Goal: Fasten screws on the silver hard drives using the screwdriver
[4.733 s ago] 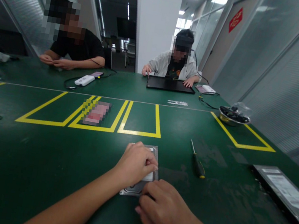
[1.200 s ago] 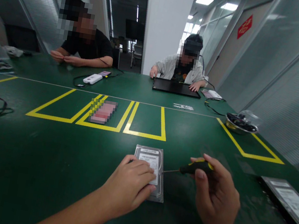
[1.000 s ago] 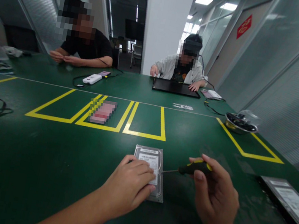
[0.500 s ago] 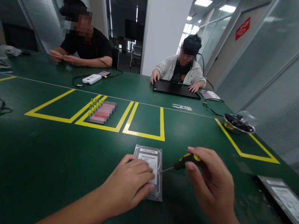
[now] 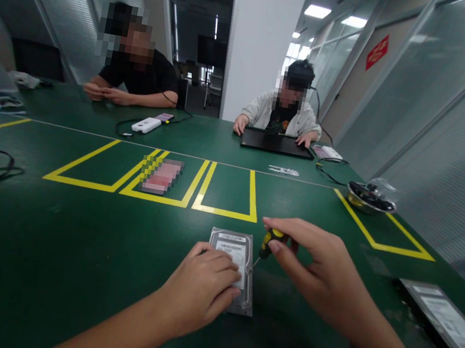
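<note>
A hard drive (image 5: 244, 296) with a white label lies on the green table in front of me. My left hand (image 5: 206, 283) rests over it, fingers across the label and thumb by its right edge, holding it down and covering its left part. Between the thumb and fingers of my right hand (image 5: 311, 260) is a screwdriver (image 5: 265, 244) with a green and yellow handle. It stands fairly steep, its thin shaft reaching the right edge of the drive. Whether the tip sits in a screw is too small to tell.
A second hard drive (image 5: 449, 320) lies at the right. Farther back stands a metal bowl (image 5: 369, 201) of dark items. Yellow tape (image 5: 225, 213) marks rectangles; a pink blurred item (image 5: 162, 176) lies in one. Across the table sit two people, one holding a black panel (image 5: 277, 142).
The screwdriver has swung from slanting to more upright as my right hand moved left and slightly up. My left hand stays on the hard drive. The view has shifted slightly.
</note>
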The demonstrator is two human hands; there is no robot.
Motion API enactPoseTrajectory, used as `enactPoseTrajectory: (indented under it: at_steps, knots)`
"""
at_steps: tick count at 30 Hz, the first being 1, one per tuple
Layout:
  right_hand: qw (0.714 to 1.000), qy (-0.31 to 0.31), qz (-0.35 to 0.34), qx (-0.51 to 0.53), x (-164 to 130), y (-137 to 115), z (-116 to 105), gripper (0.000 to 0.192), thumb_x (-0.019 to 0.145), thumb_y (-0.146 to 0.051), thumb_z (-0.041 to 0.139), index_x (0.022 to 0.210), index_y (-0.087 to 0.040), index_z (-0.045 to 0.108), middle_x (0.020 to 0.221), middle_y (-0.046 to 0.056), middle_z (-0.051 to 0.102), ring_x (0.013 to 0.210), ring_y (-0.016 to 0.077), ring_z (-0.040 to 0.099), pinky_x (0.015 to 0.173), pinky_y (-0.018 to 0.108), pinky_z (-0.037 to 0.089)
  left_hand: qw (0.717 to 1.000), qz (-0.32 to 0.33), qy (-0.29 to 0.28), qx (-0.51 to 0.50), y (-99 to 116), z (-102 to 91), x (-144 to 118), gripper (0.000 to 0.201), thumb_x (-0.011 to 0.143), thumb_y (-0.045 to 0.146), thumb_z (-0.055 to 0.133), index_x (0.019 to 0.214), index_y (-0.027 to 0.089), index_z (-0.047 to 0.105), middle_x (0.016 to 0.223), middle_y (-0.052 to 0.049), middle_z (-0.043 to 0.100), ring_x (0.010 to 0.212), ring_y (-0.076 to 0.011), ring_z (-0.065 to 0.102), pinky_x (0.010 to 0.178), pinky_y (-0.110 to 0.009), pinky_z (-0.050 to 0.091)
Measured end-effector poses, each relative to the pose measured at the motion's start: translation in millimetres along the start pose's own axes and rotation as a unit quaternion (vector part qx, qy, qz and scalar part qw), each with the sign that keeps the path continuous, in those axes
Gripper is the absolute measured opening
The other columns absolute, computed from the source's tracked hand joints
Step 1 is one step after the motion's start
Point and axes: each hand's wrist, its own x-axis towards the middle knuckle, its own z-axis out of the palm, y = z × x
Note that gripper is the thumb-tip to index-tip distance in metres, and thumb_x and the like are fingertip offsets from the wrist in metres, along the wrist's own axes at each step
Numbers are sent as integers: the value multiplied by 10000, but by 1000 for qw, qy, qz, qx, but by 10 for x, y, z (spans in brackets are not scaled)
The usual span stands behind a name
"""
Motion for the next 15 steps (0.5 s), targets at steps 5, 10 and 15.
enactPoseTrajectory:
  at_steps: [5,10,15]
  knots:
    - [999,-51,10,-5,142,-24,-50,276,925,-245,569,1179,-271,676,1103,17,716,985,163,665,872,302,526,1000,6,16,10,-8,11,-2,205,956,290,535,1066,236,699,971,-53,725,968,-235,639,913,-403,364]
    - [997,-63,21,-49,270,-30,-49,212,883,-287,647,1080,-255,720,953,13,707,801,145,643,702,264,499,1000,0,7,-1,-10,12,-3,191,948,272,554,1077,243,691,998,-43,727,981,-234,635,919,-411,346]
    - [994,-58,49,-76,317,-41,-47,170,880,-279,654,1025,-235,730,874,8,680,731,134,612,663,265,452,1000,-7,-4,-16,-19,19,-7,182,943,263,571,1096,266,670,1037,-10,722,1015,-230,626,924,-419,320]
